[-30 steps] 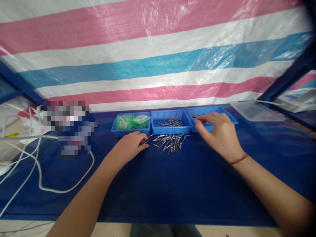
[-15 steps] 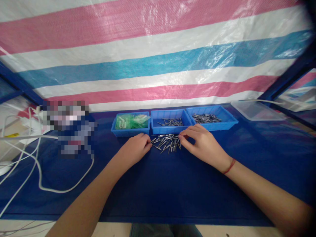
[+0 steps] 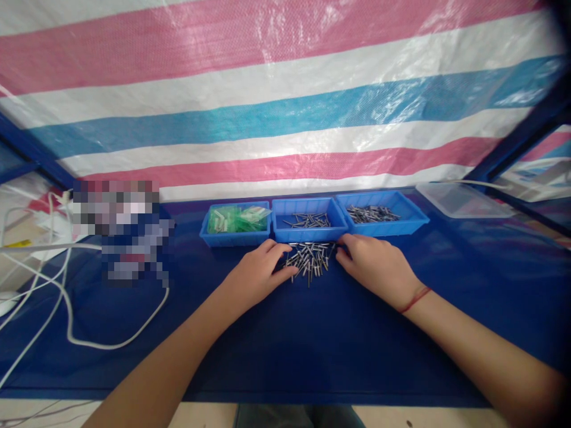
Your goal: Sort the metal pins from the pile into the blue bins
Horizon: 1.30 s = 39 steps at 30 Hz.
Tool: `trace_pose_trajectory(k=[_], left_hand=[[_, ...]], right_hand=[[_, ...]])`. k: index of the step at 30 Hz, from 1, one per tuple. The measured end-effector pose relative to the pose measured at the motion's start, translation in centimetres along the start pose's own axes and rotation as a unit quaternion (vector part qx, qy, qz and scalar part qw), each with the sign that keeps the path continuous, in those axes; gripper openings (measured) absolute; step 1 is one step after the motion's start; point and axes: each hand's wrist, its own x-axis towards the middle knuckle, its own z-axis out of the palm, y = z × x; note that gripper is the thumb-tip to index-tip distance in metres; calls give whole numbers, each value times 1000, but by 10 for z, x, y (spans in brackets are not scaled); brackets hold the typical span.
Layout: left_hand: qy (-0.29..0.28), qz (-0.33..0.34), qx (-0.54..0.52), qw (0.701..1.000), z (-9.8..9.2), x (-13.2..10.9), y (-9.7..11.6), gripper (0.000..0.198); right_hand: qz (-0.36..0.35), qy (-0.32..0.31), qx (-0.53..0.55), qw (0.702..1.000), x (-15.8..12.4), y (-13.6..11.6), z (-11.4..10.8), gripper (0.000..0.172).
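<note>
You're holding your left hand [image 3: 255,270] spread around some pins [image 3: 309,258] — nudge softly — right hand [image 3: 375,263] pinching or not, I can't tell.

Pixelated stuff [image 3: 138,244] well left of middle blue bin [image 3: 309,235], no clue what. Metal pins [image 3: 311,260] in front of bin too tiny to count, partly behind left hand [image 3: 259,268]. Right hand [image 3: 379,263] front-right of bin: fingertips tucked under, grip unreadable.
</note>
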Motion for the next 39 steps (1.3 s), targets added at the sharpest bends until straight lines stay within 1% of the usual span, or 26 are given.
trace_pose_trajectory(k=[3,6,12,17,23,26,28,30,32,34,36,39], left_hand=[[-32,3,-1,999,-4,-2,-1,46],[-43,11,7,999,-2,-2,-2,41],[-3,30,-6,1000,9,3,-3,29],[28,17,-63,997,16,6,0,28],[52,15,-105,993,19,5,1,27],[75,30,-103,991,18,4,4,28],[90,40,-101,990,17,4,7,31],[96,47,-101,989,16,3,11,35],[87,58,-107,989,15,2,15,37],[67,75,-115,988,15,1,17,30],[53,85,-126,987,16,1,19,25],[64,72,-156,983,17,2,22,23]], right_hand=[[3,-16,-14,1000,-1,1,-1,26],[-6,-28,-8,1000,-1,4,-3,24],[-19,-37,1,999,-3,9,-4,22],[-50,-45,1,998,-2,13,-4,24],[-59,-58,-1,997,-2,17,-4,21],[-55,-27,-1,998,-6,16,-8,21],[-72,7,49,996,-10,11,-13,19],[-121,27,161,979,-14,3,-18,15],[-178,36,280,943,-17,-7,-21,14],[-216,46,353,909,-19,-16,-20,15],[-225,63,392,890,-20,-21,-17,15],[-194,75,475,855,-21,-25,-10,15]])
